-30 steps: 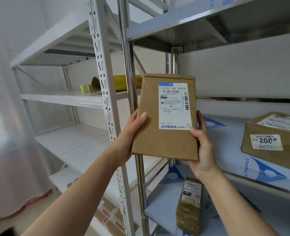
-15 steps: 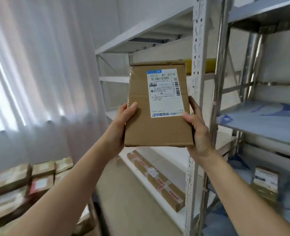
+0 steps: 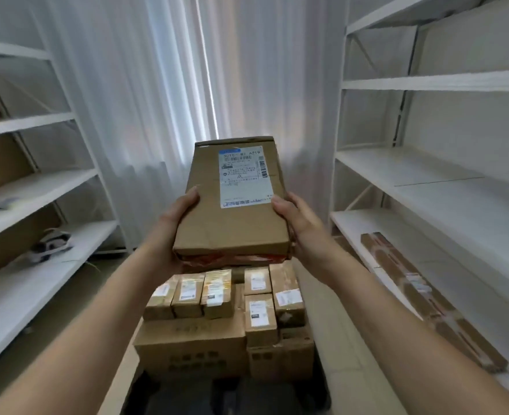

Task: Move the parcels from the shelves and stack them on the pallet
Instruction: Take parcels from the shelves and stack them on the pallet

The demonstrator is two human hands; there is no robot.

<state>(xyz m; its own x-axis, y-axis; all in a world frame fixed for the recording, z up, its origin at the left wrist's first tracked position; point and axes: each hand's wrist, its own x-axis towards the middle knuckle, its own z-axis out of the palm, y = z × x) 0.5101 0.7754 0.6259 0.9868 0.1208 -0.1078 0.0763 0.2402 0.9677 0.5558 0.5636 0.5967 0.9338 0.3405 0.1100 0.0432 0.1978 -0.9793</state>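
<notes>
Holding the parcel (image 3: 232, 205) flat between both hands, the left hand (image 3: 172, 226) and right hand (image 3: 298, 223) each clasp a side, above the stack (image 3: 217, 310) on the pallet (image 3: 226, 393). Best lowered level onto the row below the grip, edges squared, fingers slipped out last.

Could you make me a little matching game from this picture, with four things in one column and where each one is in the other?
Things:
1. flat brown cardboard parcel with a white label
2. long narrow brown carton with red tape
3. row of three small taped brown boxes
4. white pleated curtain

Places:
A. hanging at the far end between the shelves
B. lying on the low white shelf to the right
C. held between the left hand and right hand
D. on top of the big carton in the stack below

Pairs: 1-C, 2-B, 3-D, 4-A
</notes>
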